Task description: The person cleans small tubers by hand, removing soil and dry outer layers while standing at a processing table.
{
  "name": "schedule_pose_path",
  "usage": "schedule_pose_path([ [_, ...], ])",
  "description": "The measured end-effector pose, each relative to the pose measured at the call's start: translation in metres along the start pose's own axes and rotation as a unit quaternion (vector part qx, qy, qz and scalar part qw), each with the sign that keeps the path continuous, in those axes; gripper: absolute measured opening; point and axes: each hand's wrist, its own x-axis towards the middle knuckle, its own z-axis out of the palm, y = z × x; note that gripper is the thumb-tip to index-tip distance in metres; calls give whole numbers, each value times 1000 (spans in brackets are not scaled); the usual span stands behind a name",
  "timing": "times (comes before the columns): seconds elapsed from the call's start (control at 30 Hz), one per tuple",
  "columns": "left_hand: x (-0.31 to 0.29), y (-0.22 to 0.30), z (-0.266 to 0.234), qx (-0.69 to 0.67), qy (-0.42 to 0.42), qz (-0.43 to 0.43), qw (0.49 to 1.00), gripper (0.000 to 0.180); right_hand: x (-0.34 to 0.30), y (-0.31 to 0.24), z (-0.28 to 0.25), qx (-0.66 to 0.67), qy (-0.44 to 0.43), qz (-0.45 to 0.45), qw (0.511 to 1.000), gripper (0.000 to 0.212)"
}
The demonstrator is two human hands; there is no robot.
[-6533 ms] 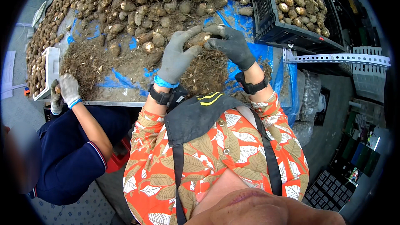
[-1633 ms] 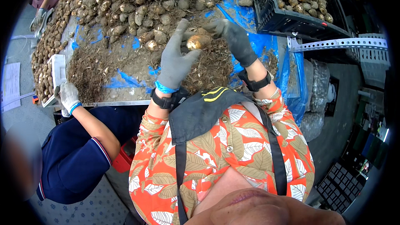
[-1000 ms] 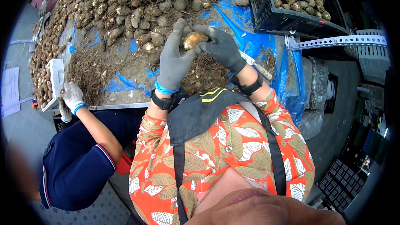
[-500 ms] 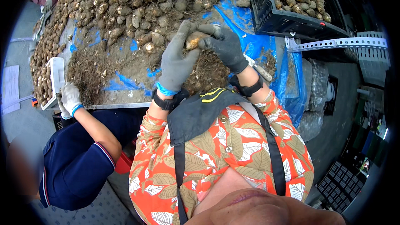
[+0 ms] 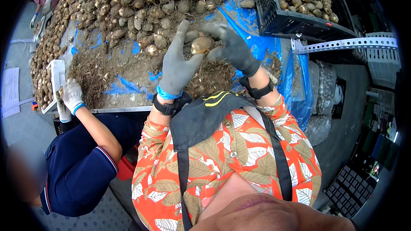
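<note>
A brown taro corm (image 5: 202,45) with a pale patch at one end is between my two hands, above the worktable. My left hand (image 5: 176,66), in a grey glove, has its thumb and fingers around the corm's left side. My right hand (image 5: 233,49), in a darker glove, arches over its right side with fingers and thumb spread; its thumb tip is close to the corm, and contact is hard to judge. Beneath my hands lies a heap of brown fibrous root trimmings (image 5: 212,76). Just beyond is a large pile of hairy taro corms (image 5: 171,0).
A black crate (image 5: 295,26) full of corms stands at the far right, by a perforated metal bar (image 5: 338,46). Blue plastic sheeting (image 5: 295,85) covers the table's right side. At left, a co-worker's gloved hands (image 5: 70,98) are by a white tray (image 5: 58,77).
My right hand has opened wider and drawn a little to the right, off the corm's top. The corm shows more fully and sits slightly lower. My left hand has barely moved.
</note>
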Motion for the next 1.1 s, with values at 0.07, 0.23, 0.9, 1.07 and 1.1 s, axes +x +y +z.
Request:
schedule_pose_path([
  [0.07,-1,11,-4,0,-21,-29,999,80,-3,0,11,-6,-12,11,1000,25],
  [0.23,-9,2,-6,4,-30,-43,999,77,1,15,17,-60,33,166,984,20],
  [0.9,-13,-1,7,-56,24,13,998,76,-13,17,-16,5,-24,68,997,35],
  [1.07,-9,3,10,-99,-23,-25,995,74,-20,19,14,72,130,114,982,19],
  [1.1,-10,6,9,-90,-34,-27,995,75,-16,25,12,118,149,157,969,19],
])
